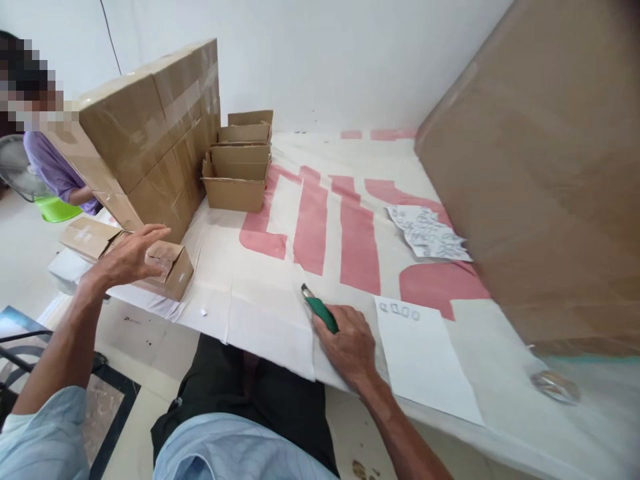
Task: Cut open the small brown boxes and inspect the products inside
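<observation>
My right hand (350, 343) rests at the table's near edge, closed around a green-handled utility knife (319, 309) whose tip points away from me. My left hand (131, 257) reaches out to the left with fingers stretched over a small closed cardboard box (173, 270) at the table's left edge, touching its top. A second small box (89, 237) lies just left of it. Behind them stands a tall stack of taped cardboard cartons (150, 140).
The table carries a white cloth with red shapes (320, 227). Open small boxes (239, 170) stand at the back. A white sheet (425, 353) and a printed sheet (430, 233) lie right. A large carton (545, 173) fills the right. A person in purple (55, 170) sits far left.
</observation>
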Available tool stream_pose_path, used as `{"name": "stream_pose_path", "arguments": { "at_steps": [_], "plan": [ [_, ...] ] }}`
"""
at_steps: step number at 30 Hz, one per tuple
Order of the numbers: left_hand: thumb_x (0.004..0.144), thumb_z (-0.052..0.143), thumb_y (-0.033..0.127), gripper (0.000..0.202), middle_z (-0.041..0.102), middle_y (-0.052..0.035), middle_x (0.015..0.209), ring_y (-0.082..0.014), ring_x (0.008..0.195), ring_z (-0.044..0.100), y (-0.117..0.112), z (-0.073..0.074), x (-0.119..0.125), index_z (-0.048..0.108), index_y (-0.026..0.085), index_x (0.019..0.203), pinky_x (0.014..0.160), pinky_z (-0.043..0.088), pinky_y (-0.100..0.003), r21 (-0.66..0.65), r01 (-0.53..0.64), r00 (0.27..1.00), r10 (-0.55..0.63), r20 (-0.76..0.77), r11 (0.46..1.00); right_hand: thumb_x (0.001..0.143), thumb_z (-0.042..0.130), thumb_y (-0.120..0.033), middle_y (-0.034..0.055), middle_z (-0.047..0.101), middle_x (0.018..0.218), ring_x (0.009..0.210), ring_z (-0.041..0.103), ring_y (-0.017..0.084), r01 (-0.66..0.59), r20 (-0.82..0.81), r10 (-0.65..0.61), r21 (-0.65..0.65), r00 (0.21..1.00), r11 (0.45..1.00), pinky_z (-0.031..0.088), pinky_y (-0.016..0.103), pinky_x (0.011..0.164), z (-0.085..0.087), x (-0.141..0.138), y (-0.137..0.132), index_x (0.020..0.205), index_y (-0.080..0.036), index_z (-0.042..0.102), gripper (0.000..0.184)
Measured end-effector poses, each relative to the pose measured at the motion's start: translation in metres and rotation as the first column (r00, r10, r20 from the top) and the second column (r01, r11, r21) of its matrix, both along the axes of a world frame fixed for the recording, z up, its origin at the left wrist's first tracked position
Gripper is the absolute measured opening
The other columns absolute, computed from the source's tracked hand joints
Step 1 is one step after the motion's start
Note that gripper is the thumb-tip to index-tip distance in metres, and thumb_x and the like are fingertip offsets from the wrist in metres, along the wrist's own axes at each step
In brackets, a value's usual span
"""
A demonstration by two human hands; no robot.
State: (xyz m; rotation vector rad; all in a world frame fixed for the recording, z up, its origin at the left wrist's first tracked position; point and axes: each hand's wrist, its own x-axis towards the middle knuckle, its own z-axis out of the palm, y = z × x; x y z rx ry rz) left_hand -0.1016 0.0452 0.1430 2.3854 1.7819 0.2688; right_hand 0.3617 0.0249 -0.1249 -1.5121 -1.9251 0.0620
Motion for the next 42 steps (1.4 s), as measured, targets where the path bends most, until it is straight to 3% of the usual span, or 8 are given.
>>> {"name": "stream_pose_path", "arguments": {
  "at_steps": [6,10,14,22,27,33,36,42],
  "plan": [
    [0.091,0.069,0.053,0.053,0.068,-0.013,0.135,-0.0312,0.127,0.065,-0.047,-0.029,0.0,0.07,0.021,0.133,0.111,0.053,-0.05,0.192,-0.074,0.986,0.042,0.164,0.979,0.101,0.054,-0.039,0.0157,0.069,0.116,0.11,0.06,0.034,-0.13,-0.079,0.128,-0.025,0.989,0.991,0.049,0.052,0.099,0.033,-0.048,-0.002,0.119,-0.019,0.073,0.032],
    [0.085,0.076,0.046,0.058,0.061,-0.0158,0.148,-0.0367,0.138,0.058,-0.051,-0.052,-0.015,0.067,0.021,0.136,0.116,0.046,-0.058,0.157,-0.072,0.995,0.062,0.073,0.985,0.097,0.062,-0.025,0.0103,0.071,0.113,0.109,0.062,0.029,-0.549,-0.183,0.526,-0.117,0.831,0.827,0.052,0.044,0.098,0.048,-0.143,-0.005,0.114,-0.025,0.075,0.021],
    [0.083,0.078,0.039,0.059,0.059,-0.0156,0.151,-0.0372,0.141,0.055,-0.059,-0.061,-0.025,0.064,0.024,0.139,0.116,0.045,-0.059,0.161,-0.08,0.997,0.076,0.032,0.984,0.094,0.068,-0.02,0.0081,0.07,0.106,0.1,0.061,0.026,-0.62,-0.127,0.606,-0.182,0.785,0.763,0.052,0.039,0.09,0.039,-0.212,-0.007,0.102,-0.025,0.073,0.011],
    [0.088,0.074,0.041,0.049,0.063,-0.0131,0.145,-0.0356,0.136,0.059,-0.093,-0.071,-0.025,0.067,0.027,0.134,0.114,0.049,-0.057,0.184,-0.157,0.979,0.128,0.159,0.97,0.1,0.058,-0.022,0.0092,0.069,0.097,0.096,0.059,0.026,-0.606,-0.171,0.581,-0.194,0.796,0.772,0.049,0.039,0.087,0.024,-0.221,-0.004,0.091,-0.024,0.074,0.018],
    [0.093,0.07,0.037,0.033,0.073,-0.0098,0.123,-0.0283,0.114,0.07,-0.107,-0.075,0.007,0.072,0.025,0.124,0.104,0.057,-0.047,0.261,-0.242,0.932,0.15,0.33,0.934,0.103,0.051,-0.025,0.0087,0.071,0.093,0.093,0.063,0.023,-0.602,-0.305,0.537,-0.184,0.787,0.777,0.051,0.037,0.088,0.029,-0.22,-0.006,0.089,-0.023,0.074,0.027],
    [0.085,0.073,0.038,0.022,0.075,-0.0054,0.086,-0.0186,0.073,0.069,-0.114,-0.118,0.069,0.077,0.021,0.099,0.061,0.053,-0.029,-0.081,-0.374,0.684,0.334,0.648,0.924,0.103,0.051,-0.038,0.0031,0.069,0.082,0.074,0.064,0.017,-0.65,-0.697,0.349,-0.22,0.626,0.727,0.053,0.029,0.07,0.061,-0.203,-0.02,0.085,-0.021,0.071,0.031],
    [0.076,0.08,0.045,0.03,0.075,-0.0055,0.078,-0.0183,0.068,0.067,-0.11,-0.14,0.092,0.077,0.019,0.09,0.06,0.05,-0.028,-0.318,-0.355,0.47,0.462,0.752,0.879,0.1,0.058,-0.042,0.0014,0.067,0.079,0.071,0.063,0.017,-0.685,-0.835,0.231,-0.218,0.5,0.696,0.053,0.029,0.07,0.084,-0.191,-0.031,0.083,-0.022,0.071,0.029],
    [0.075,0.081,0.057,0.041,0.07,-0.0043,0.066,-0.0162,0.062,0.062,-0.1,-0.15,0.119,0.076,0.017,0.074,0.057,0.046,-0.026,-0.516,-0.163,0.221,0.541,0.811,0.841,0.1,0.059,-0.038,0.0032,0.068,0.083,0.076,0.062,0.018,-0.635,-0.804,0.288,-0.139,0.521,0.76,0.052,0.031,0.071,0.108,-0.175,-0.044,0.081,-0.023,0.071,0.026]
  ]
}}
